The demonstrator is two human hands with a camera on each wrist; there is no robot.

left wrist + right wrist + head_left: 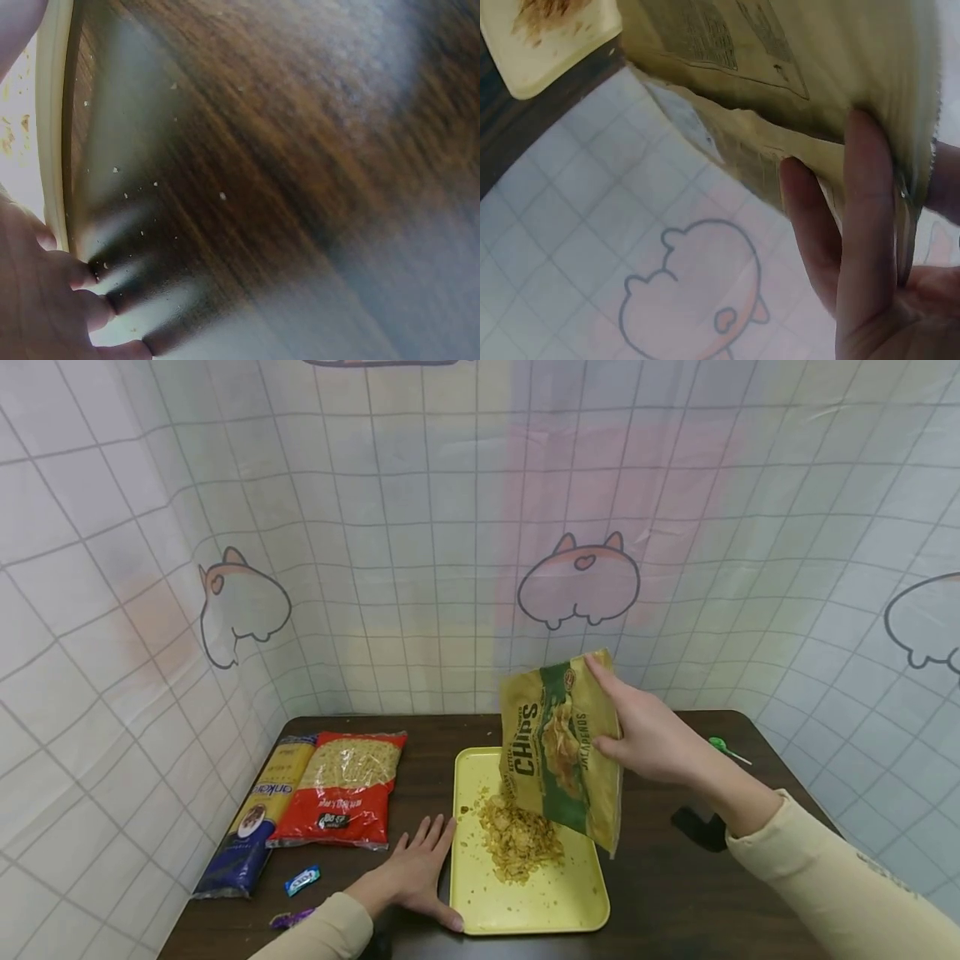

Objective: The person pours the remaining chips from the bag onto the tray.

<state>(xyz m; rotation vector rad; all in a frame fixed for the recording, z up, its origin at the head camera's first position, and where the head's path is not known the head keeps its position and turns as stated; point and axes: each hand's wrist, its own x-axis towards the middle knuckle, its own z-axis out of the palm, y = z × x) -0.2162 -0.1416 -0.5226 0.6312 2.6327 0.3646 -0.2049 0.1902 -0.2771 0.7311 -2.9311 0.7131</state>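
Right hand: the right hand (656,739) is up in the air with its fingers and thumb pinching the chips bag (562,747) by its top end.
Bag place: the bag hangs down from that grip, over the yellow tray (525,906).
Bag way: its long side runs up and down, a bit tilted. The open end points down at the tray, and the held end points up.
Chips: a pile of chips (517,843) lies on the tray, right under the bag's low end.
Left hand: the left hand (416,868) lies flat on the dark table (675,902), fingers spread and straight. It touches the tray's left edge and holds nothing.
Head view only: it shows the whole bag, the pile, and both hands at once.
Right wrist view only: it shows the fingers (866,217) wrapped on the bag's back, which has small print too blurry to read.
Left wrist view only: it shows tiny crumbs (222,196) on the table by the fingertips (79,274).
Writing: the bag says "CHIPS" in big letters and "JALAPEÑOS" beside it, running sideways.
Other things: a red bag (341,789) and a yellow and blue bag (258,814) lie to the left of the flat hand. Their words are too small to read.
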